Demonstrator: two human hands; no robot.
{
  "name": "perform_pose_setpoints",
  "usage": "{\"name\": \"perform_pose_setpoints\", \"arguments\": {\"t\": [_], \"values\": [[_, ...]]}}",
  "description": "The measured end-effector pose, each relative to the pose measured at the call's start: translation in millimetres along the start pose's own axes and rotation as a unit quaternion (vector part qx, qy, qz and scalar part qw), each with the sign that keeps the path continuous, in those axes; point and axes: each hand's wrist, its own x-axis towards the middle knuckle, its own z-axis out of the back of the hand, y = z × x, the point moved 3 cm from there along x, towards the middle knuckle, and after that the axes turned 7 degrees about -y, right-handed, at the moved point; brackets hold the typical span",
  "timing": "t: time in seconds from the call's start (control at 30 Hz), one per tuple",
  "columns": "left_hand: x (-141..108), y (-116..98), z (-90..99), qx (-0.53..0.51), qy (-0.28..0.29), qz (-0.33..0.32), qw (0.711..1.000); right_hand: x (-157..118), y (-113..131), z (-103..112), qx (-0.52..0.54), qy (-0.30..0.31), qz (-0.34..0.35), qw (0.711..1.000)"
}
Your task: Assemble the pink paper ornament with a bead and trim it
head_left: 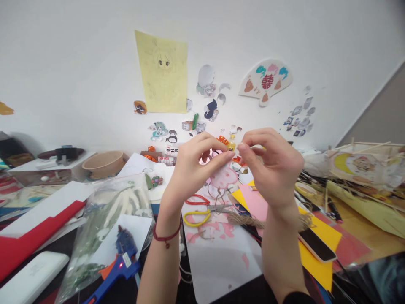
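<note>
My left hand (202,162) is raised in a pinch, thumb against fingers. A pale pink, scalloped cutout (224,176) with darker pink patches hangs just below its thumb, apparently held there. Close beside it, my right hand (268,162) also pinches with thumb and forefinger; whatever lies between those fingertips is too small to make out. Under the hands lie scissors (198,217) with one red and one yellow handle loop. Brown twine (247,220) is bundled by their blades. Pink scraps (228,230) are scattered over a white board (221,268).
A blue glue gun (122,268) with a red light lies at lower left, near a white power bank (34,278) and a clear plastic bag (104,211). To the right are a phone (317,245), yellow paper (325,232) and a lantern-like stick frame (363,164). A wall stands behind.
</note>
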Motion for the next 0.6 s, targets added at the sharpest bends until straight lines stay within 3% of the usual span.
{"name": "perform_pose_setpoints", "arguments": {"t": [0.13, 0.37, 0.6], "values": [[0.5, -1.9, 1.3, -0.004, -0.001, 0.0, 1.0, 2.2, -3.4, 5.0, 0.03, -0.008, -0.032, 0.999], [-0.4, -3.2, 1.9, 0.013, 0.014, -0.007, 1.0, 4.3, 7.7, 10.8, -0.03, 0.079, 0.02, 0.996], [-1.9, -3.9, 6.8, 0.104, 0.057, -0.013, 0.993, 4.5, 12.6, 16.9, -0.098, 0.151, 0.057, 0.982]]}}
